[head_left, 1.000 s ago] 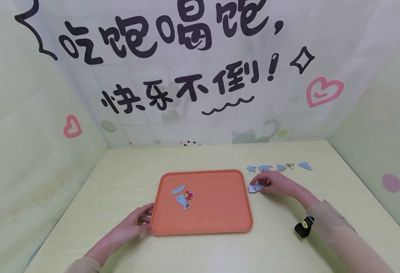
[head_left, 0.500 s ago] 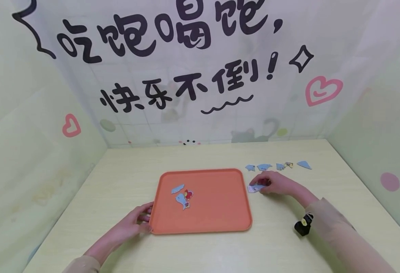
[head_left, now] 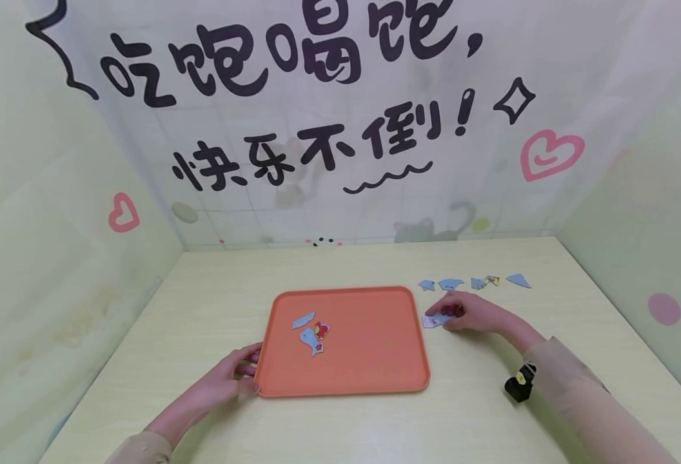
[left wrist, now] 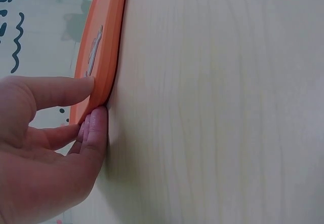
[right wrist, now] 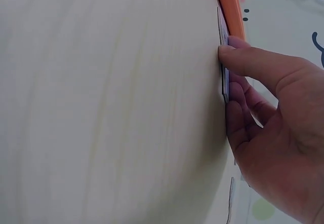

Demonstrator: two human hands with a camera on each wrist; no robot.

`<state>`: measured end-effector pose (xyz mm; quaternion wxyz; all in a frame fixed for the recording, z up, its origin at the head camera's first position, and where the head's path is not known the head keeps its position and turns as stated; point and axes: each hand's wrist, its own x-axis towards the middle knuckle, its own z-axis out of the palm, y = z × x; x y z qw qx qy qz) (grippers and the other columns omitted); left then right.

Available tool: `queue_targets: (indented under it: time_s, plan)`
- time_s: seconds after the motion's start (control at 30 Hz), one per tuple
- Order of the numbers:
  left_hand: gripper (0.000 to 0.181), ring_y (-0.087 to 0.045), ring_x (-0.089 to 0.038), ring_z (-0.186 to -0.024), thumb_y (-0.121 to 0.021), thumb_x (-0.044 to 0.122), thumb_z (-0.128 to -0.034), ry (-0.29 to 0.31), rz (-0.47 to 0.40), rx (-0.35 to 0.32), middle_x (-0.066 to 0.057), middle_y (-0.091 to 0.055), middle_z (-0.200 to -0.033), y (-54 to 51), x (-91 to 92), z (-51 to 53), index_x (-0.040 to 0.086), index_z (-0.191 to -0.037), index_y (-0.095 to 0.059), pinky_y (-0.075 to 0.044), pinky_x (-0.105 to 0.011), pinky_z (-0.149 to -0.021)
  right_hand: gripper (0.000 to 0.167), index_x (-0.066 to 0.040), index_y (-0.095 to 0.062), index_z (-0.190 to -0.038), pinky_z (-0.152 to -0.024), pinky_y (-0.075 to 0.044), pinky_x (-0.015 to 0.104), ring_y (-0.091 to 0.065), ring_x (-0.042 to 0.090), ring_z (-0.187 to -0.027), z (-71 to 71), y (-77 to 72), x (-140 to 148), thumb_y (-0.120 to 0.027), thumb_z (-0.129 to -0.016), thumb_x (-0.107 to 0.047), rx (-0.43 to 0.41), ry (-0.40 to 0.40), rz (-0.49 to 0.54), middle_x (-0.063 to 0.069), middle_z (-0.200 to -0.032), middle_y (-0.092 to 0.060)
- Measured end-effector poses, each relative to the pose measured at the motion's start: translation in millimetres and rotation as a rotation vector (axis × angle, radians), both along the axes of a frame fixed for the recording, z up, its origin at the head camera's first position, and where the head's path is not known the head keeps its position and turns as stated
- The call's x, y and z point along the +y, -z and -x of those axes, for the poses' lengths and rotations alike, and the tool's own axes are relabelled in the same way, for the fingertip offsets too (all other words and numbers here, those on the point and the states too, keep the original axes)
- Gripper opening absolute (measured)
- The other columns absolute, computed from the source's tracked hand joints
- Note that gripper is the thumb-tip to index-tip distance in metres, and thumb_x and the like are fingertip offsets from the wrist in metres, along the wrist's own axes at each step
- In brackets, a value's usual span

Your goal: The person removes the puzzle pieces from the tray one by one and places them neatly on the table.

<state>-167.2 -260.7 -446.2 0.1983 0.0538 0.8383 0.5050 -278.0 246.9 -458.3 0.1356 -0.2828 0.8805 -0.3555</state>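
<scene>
My left hand (head_left: 224, 379) holds the left rim of an orange tray (head_left: 369, 351); in the left wrist view the thumb (left wrist: 68, 90) lies over the rim and the other fingers sit against its outer side. On the tray's left half lie several thin puzzle pieces, among them a pale blue strip (head_left: 303, 320), a larger blue piece (head_left: 308, 338) and a red one (head_left: 322, 330). Just right of the tray, my right hand (head_left: 476, 312) pinches a flat pale puzzle piece (head_left: 430, 321) by its edges, low at the table. The fingers hide part of that piece.
Behind the right hand, more puzzle pieces stretch in a row: blue ones (head_left: 427, 285) (head_left: 450, 283), a yellowish one (head_left: 493, 280) and a blue triangle (head_left: 518, 280). Printed cloth walls (head_left: 340, 212) enclose the wooden table (head_left: 224, 283) at the back and sides.
</scene>
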Motion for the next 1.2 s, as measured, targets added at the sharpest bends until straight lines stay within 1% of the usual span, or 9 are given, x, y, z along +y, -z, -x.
queue_targets:
  time_s: [0.13,0.3,0.67,0.93,1.2]
  plan:
    - [0.083,-0.052,-0.029,-0.116,-0.068,-0.001,-0.0826,0.000,-0.005,-0.004,-0.024,-0.042,-0.140,-0.2,0.0,-0.3,-0.005,-0.153,-0.025,-0.048,-0.027,-0.080,0.030,-0.015,-0.071,-0.120,-0.077,-0.041,0.021,-0.048,0.017,-0.093,2.0,2.0,1.2,-0.069,-0.090,-0.012,-0.014,0.003,-0.009,0.002,-0.103,-0.060]
    - [0.083,-0.053,-0.029,-0.115,-0.068,-0.002,-0.0821,-0.013,0.002,-0.013,-0.023,-0.043,-0.140,-0.9,1.1,-0.4,-0.004,-0.153,-0.025,-0.048,-0.029,-0.081,0.030,-0.014,-0.071,-0.120,-0.077,-0.041,0.021,-0.048,0.016,-0.091,3.1,3.2,3.2,-0.069,-0.090,-0.012,-0.009,-0.011,-0.009,0.003,-0.103,-0.060]
    - [0.082,-0.054,-0.029,-0.115,-0.068,-0.002,-0.0811,-0.019,0.008,-0.003,-0.024,-0.045,-0.139,-2.1,2.3,0.0,-0.006,-0.152,-0.027,-0.048,-0.030,-0.083,0.030,-0.015,-0.071,-0.120,-0.078,-0.041,0.021,-0.048,0.016,-0.093,4.4,3.1,1.2,-0.069,-0.090,-0.012,-0.007,-0.007,-0.010,0.002,-0.103,-0.060]
    - [0.081,-0.053,-0.027,-0.113,-0.068,-0.003,-0.0809,-0.039,0.017,-0.021,-0.021,-0.046,-0.139,-3.5,2.6,1.6,-0.004,-0.152,-0.029,-0.047,-0.031,-0.085,0.029,-0.016,-0.070,-0.120,-0.078,-0.041,0.022,-0.047,0.015,-0.092,4.4,1.4,3.4,-0.069,-0.091,-0.013,-0.005,-0.018,-0.016,0.002,-0.104,-0.059]
    - [0.082,-0.053,-0.027,-0.113,-0.068,-0.004,-0.0805,-0.034,0.014,-0.023,-0.021,-0.046,-0.139,-4.1,1.7,2.4,-0.004,-0.152,-0.028,-0.046,-0.032,-0.085,0.029,-0.017,-0.070,-0.120,-0.078,-0.041,0.022,-0.047,0.015,-0.093,4.3,0.6,2.4,-0.068,-0.091,-0.013,-0.009,-0.014,-0.021,0.002,-0.105,-0.059]
